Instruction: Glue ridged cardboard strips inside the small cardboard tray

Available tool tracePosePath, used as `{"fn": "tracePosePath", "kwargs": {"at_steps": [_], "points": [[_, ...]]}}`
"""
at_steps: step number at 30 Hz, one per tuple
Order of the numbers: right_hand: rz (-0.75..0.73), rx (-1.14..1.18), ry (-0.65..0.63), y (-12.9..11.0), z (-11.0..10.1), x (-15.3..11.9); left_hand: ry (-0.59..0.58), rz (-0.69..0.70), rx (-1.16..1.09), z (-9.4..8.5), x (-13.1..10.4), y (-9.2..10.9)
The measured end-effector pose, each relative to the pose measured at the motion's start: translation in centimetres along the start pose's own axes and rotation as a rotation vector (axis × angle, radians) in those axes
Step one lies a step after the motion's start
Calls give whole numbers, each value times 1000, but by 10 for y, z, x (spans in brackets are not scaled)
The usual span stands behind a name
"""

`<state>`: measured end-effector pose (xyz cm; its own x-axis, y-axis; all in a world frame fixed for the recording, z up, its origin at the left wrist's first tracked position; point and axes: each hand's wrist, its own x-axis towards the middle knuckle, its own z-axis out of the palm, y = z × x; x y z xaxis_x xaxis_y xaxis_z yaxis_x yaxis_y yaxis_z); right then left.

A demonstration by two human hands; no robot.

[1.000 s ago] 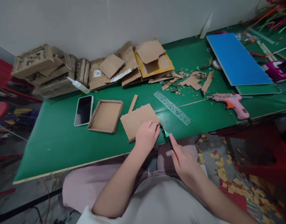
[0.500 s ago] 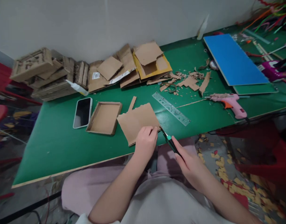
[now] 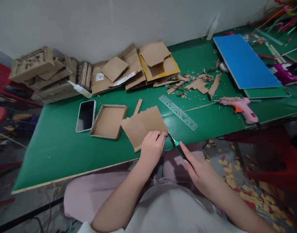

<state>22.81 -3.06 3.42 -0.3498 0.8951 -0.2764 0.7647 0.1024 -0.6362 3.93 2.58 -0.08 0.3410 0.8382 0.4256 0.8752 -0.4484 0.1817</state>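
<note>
The cardboard sheet (image 3: pixel 144 123) lies on the green table (image 3: pixel 63 158), close to the table's near edge and in front of the person. The left hand (image 3: pixel 152 144) is at the near right part of the sheet, its fingers bent, drawn together and pinching the cardboard by its edge. The right hand (image 3: pixel 195 166) is to the right of the sheet and nearer the body, closed around the dark handle of a cutter (image 3: pixel 179 149) with a green collar, the forefinger laid along it. The blade slants up and leftward to the sheet's near right corner, just beside the left fingertips; it seems to touch the cardboard there, though that spot is small and dim.

Just left of the sheet is a shallow cardboard tray (image 3: pixel 109 122) with raised edges, and farther left of the sheet, past the tray, a phone (image 3: pixel 86 116) lies with its screen up. A narrow cardboard strip (image 3: pixel 138 107) points away from the sheet's far edge. To the right of the sheet a clear ruler (image 3: pixel 179 112) lies at a slant, and well to the right of the sheet rests a pink glue gun (image 3: pixel 247 109) with an orange trigger. Torn cardboard scraps (image 3: pixel 198 84) are scattered beyond the sheet on its right side.
</note>
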Motion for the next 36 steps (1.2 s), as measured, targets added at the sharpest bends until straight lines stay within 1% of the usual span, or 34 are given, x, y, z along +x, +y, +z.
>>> {"fn": "tracePosePath", "kwargs": {"at_steps": [5, 10, 15, 21, 36], "points": [[-40, -10, 81, 2, -10, -4, -27, -25, -70, 0, -2, -1], [-35, -4, 15, -2, -10, 0, -33, -47, -128, -1, -4, -2], [-21, -2, -12, -3, -9, 2, -10, -56, -149, 0, -5, -1], [-13, -29, 4, -6, -8, 3, -10, -64, -153, 1, -6, -1], [2, -260, -3, -17, -7, 6, -21, -70, -136, 2, -7, 0]]}}
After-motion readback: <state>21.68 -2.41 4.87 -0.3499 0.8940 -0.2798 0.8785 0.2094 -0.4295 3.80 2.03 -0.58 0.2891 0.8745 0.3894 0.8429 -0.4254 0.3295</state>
